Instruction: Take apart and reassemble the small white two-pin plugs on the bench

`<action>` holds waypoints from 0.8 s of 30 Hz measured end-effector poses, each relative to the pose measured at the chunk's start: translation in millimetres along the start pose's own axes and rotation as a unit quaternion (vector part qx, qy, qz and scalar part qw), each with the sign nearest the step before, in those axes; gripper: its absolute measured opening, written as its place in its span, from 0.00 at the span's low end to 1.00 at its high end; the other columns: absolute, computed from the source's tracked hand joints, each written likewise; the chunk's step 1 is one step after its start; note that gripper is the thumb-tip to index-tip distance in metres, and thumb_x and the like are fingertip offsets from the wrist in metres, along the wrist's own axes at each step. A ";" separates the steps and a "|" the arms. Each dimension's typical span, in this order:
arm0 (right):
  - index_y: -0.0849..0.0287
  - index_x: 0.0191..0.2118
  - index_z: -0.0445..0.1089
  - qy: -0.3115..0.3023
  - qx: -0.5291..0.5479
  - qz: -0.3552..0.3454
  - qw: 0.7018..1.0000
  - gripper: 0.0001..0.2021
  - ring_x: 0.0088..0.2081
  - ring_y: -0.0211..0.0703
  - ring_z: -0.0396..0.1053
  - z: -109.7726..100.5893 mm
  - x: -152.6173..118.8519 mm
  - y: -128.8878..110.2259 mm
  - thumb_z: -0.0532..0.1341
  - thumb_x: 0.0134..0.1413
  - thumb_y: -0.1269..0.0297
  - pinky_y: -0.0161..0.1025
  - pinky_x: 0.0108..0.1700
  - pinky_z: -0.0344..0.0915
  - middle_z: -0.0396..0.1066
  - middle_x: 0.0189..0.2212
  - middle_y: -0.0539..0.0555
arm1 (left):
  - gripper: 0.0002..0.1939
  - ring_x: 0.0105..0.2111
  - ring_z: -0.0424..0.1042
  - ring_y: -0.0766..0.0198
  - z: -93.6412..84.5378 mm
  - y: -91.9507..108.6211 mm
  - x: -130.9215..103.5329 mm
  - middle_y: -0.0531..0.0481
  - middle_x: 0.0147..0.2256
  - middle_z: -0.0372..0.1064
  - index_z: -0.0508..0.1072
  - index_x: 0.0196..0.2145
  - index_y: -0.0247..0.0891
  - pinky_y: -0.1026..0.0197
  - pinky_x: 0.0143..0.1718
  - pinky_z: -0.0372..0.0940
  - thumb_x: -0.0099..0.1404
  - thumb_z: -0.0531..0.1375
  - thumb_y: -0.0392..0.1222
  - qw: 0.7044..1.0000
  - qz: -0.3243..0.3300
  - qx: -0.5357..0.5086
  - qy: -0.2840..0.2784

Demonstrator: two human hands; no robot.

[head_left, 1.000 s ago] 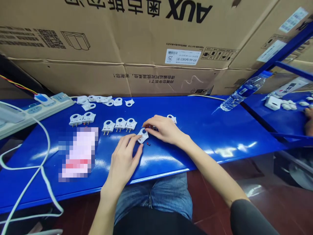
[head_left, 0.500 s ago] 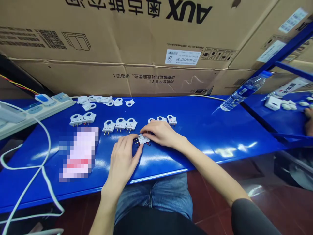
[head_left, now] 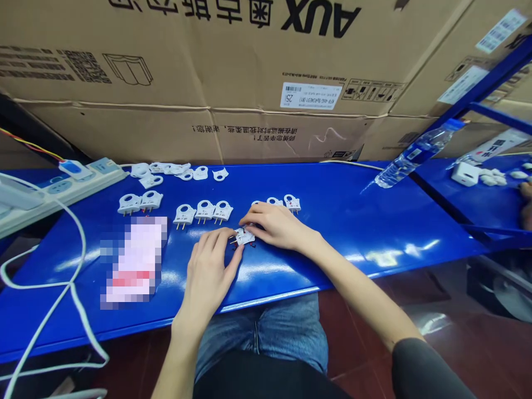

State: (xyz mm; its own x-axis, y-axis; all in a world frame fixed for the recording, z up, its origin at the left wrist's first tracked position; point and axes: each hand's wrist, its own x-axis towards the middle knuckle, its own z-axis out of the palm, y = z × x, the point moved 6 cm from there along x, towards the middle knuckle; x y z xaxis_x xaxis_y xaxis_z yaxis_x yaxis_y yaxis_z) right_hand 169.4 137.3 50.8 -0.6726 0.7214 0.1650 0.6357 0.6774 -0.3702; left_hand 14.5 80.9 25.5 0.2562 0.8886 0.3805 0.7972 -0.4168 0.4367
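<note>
A small white plug piece [head_left: 243, 236] with metal pins lies on the blue table [head_left: 374, 221], pinched between both hands. My left hand [head_left: 210, 271] holds its near left side with thumb and fingers. My right hand [head_left: 276, 226] grips its right side. A tiny red part [head_left: 252, 244] shows just under the piece. Several finished white plugs [head_left: 203, 211] stand in a row behind my left hand, and more white plugs [head_left: 285, 202] sit behind my right hand.
Loose white plug shells [head_left: 174, 170] lie at the back left by a power strip [head_left: 62, 183] and white cable [head_left: 62, 288]. Cardboard boxes [head_left: 249, 83] wall the back. A water bottle [head_left: 415, 152] lies right. Another person's hand [head_left: 526, 205] is at the far right edge.
The plug piece has been turned over from its flat face to its pin side and drawn slightly nearer. My right hand slid back with it, uncovering the plugs behind.
</note>
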 end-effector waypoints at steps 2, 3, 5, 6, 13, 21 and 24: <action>0.58 0.52 0.75 0.006 -0.004 0.004 1.000 0.11 0.49 0.47 0.72 -2.0 -1.1 1.3 0.57 0.73 0.67 0.42 0.49 0.65 0.75 0.47 0.58 | 0.12 0.52 0.73 0.49 -0.4 0.2 -0.1 0.44 0.51 0.76 0.70 0.52 0.42 0.47 0.55 0.67 0.76 0.56 0.48 1.000 -0.001 0.000 0.001; 0.58 0.52 0.75 0.008 -0.006 0.005 1.000 0.10 0.48 0.46 0.72 -3.0 -1.5 1.7 0.57 0.73 0.67 0.41 0.48 0.65 0.75 0.46 0.58 | 0.12 0.52 0.73 0.49 -0.7 0.3 -0.1 0.44 0.51 0.76 0.70 0.52 0.42 0.47 0.55 0.67 0.76 0.57 0.48 1.000 -0.001 -0.001 0.002; 0.58 0.50 0.75 0.011 -0.012 0.008 1.000 0.10 0.45 0.46 0.71 -4.6 -2.2 2.0 0.57 0.72 0.67 0.40 0.46 0.63 0.75 0.44 0.57 | 0.12 0.53 0.73 0.49 -0.9 0.8 -0.2 0.44 0.51 0.76 0.70 0.53 0.42 0.46 0.55 0.67 0.75 0.57 0.48 1.000 -0.001 -0.005 -0.001; 0.57 0.49 0.75 0.011 -0.015 0.009 1.000 0.10 0.44 0.46 0.71 -5.2 -2.4 1.8 0.57 0.72 0.67 0.40 0.45 0.63 0.75 0.44 0.57 | 0.12 0.53 0.73 0.49 -1.0 1.2 -0.2 0.44 0.52 0.76 0.70 0.53 0.42 0.46 0.55 0.67 0.75 0.56 0.48 1.000 -0.001 -0.007 -0.002; 0.57 0.46 0.74 0.019 -0.038 0.026 0.999 0.08 0.40 0.44 0.70 -9.0 -5.0 1.4 0.58 0.68 0.69 0.39 0.40 0.58 0.75 0.40 0.54 | 0.10 0.52 0.72 0.49 -3.4 4.7 0.8 0.45 0.51 0.76 0.72 0.50 0.43 0.47 0.54 0.68 0.75 0.57 0.45 1.000 0.008 0.014 0.013; 0.57 0.47 0.74 0.043 -0.066 0.061 0.995 0.09 0.43 0.46 0.72 -11.4 -6.6 10.6 0.57 0.66 0.70 0.39 0.41 0.59 0.76 0.42 0.55 | 0.07 0.50 0.72 0.48 -9.5 4.2 0.1 0.45 0.48 0.76 0.74 0.45 0.43 0.46 0.52 0.68 0.73 0.59 0.45 0.998 -0.005 0.039 0.054; 0.57 0.47 0.73 0.049 -0.066 0.065 0.995 0.10 0.43 0.46 0.72 -12.2 -6.2 11.9 0.56 0.67 0.71 0.39 0.42 0.60 0.76 0.42 0.56 | 0.07 0.51 0.72 0.48 -10.6 3.0 0.0 0.45 0.48 0.75 0.75 0.46 0.43 0.46 0.53 0.69 0.73 0.59 0.45 0.998 -0.006 0.025 0.061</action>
State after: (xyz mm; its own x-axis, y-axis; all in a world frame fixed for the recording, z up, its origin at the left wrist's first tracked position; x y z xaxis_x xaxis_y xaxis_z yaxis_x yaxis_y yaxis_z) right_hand 185.7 142.7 56.6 -0.5455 0.8104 0.2135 0.7635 0.5857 -0.2723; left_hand 11.1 77.7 35.4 0.1803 0.8625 0.4729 0.8272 -0.3931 0.4015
